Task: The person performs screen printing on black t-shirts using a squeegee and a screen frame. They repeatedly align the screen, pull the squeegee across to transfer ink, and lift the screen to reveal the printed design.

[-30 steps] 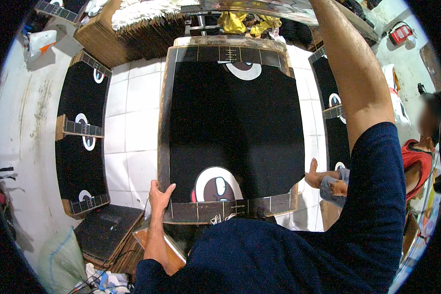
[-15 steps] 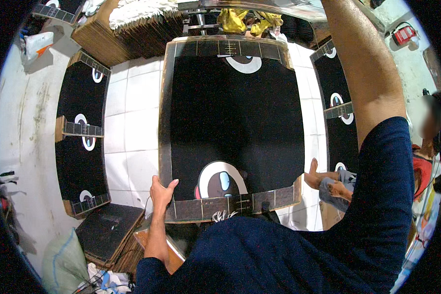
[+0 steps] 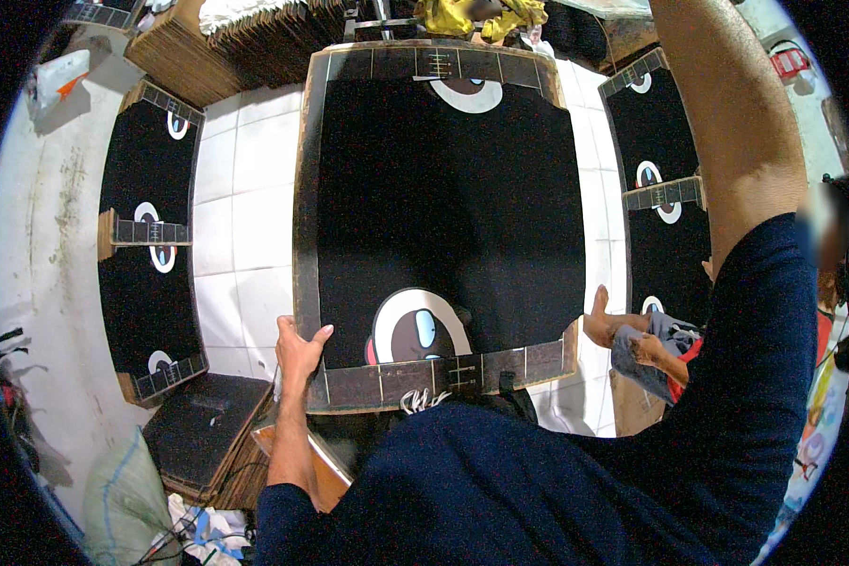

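A large board (image 3: 309,283) with ruled dark strips at its far and near ends lies before me, with black fabric (image 3: 453,198) over its middle. Round white, brown and blue cartoon designs show at both ends, the near design (image 3: 419,330) larger in view. My left hand (image 3: 299,354) grips the board's left edge near the close corner, thumb on top and fingers partly hidden at the side. Up the right side stretches my right arm (image 3: 740,123), in a dark blue sleeve. It runs out past the top of the picture, so that hand is hidden.
Similar black-covered boards stand in a row left (image 3: 146,170) and right (image 3: 665,141). A seated person's hand (image 3: 647,350) and foot show at right. Stacked dark boards (image 3: 203,434) and a pale sack (image 3: 123,500) lie lower left. Yellow cloth (image 3: 443,16) hangs beyond the far end.
The frame edge across the top has mostly left the picture. My right arm has shifted slightly right. The board and my left hand appear a little higher as the view has shifted.
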The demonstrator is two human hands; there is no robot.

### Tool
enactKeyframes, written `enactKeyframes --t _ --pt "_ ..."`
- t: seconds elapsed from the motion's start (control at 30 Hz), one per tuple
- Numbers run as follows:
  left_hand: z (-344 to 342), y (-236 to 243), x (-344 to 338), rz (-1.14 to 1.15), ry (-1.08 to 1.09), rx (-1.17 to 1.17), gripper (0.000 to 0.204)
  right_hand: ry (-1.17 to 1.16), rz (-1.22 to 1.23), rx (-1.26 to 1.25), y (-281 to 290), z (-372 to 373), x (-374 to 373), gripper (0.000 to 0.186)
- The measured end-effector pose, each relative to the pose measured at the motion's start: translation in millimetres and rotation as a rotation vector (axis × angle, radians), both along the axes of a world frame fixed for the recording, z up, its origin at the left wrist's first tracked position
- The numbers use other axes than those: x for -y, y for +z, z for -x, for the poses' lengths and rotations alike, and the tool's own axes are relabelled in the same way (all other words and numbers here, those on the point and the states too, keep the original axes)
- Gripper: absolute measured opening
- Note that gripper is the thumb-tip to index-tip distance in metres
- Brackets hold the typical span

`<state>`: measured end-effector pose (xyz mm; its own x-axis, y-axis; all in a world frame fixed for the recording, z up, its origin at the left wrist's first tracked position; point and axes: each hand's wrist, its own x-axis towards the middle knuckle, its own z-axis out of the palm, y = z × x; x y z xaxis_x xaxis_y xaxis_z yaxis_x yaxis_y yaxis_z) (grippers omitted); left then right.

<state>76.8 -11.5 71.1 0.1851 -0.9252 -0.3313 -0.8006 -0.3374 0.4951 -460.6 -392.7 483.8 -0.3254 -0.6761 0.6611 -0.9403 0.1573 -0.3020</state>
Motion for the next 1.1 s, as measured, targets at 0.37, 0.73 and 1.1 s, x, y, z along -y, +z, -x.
enactKeyframes --t 0.37,0.73,1.1 --pt "-11 -53 8 -0.093 -0.08 0.015 0.085 -0.009 0.034 0.006 -23 -20 -57 0.04" --pt "186 94 146 0.168 0.1 -1.435 0.086 0.178 0.147 -0.098 -222 -44 -187 0.042" --pt "226 -11 128 0.101 0.492 -0.7 0.082 0.31 -0.305 -0.145 -379 -25 -160 0.037"
